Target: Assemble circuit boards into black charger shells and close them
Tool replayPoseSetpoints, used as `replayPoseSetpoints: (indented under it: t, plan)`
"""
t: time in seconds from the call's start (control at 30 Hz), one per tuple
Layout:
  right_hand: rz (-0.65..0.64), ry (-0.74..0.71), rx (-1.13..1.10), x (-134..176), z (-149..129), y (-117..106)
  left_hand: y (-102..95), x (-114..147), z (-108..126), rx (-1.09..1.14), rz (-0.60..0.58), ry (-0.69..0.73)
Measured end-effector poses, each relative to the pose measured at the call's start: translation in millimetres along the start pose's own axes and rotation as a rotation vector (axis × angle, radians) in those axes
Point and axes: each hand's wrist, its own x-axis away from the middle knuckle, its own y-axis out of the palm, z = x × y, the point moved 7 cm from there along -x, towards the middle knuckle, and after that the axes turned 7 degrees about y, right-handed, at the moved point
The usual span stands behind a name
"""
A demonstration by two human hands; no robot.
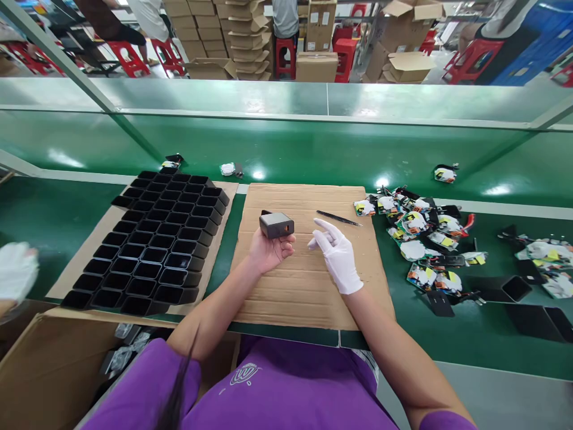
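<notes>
My left hand (271, 251) is bare and holds up a black power adapter (276, 226), a boxy case with a small orange-lined port on the end facing right. Its fingers are curled under the case. In a white glove, my right hand (335, 251) hovers to the right of the adapter, apart from it, with loosely bent fingers spread and nothing visible between them. Beneath both hands lies a sheet of cardboard (295, 298). A pair of dark tweezers (339, 217) rests on it, just beyond my right fingertips.
Rows of open black cases (147, 254) stand on cardboard at left. Circuit boards (414, 224) with white and yellow parts are heaped at right, beside black casings (499, 289). An open carton (67, 364) sits below the table's left edge. Another person's gloved hand (18, 272) appears far left.
</notes>
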Motion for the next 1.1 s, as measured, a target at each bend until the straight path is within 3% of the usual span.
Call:
replayPoseSetpoints:
  t: [0.17, 0.33, 0.43, 0.57, 0.67, 0.83, 1.0, 1.1]
  plan:
    - [-0.047, -0.168, 0.094, 8.9, -9.4, 8.5, 2.4, -4.1, -1.8, -0.089, -0.058, 0.052]
    - [-0.118, -0.363, 0.463, 15.1, -25.2, 34.5, -2.2, -11.5, 17.8, -0.516, 0.067, 0.517]
    - [-0.205, -0.385, 0.494, 0.0, -29.6, 50.6, -2.0, -8.9, 24.5, -0.614, 0.055, 0.635]
    - [-0.255, -0.29, 0.526, -46.0, -33.6, 64.0, -7.2, -8.5, 37.7, -0.697, 0.078, 0.726]
    - [-0.176, -0.197, 0.597, -100.4, -41.1, 64.8, -9.5, -13.8, 42.2, -0.747, 0.09, 0.736]
    - [0.008, -0.139, 0.762, -183.0, -60.2, 58.6, -1.9, -17.1, 33.3, -0.883, -0.007, 0.708]
    - [-0.028, -0.049, 0.95, -212.3, -61.1, 48.1, 1.1, -16.5, 26.5, -0.964, -0.071, 0.702]
    - [-0.078, 0.022, 1.051, -223.5, -68.6, 19.9, -0.1, -20.1, 24.6, -0.988, -0.09, 0.698]
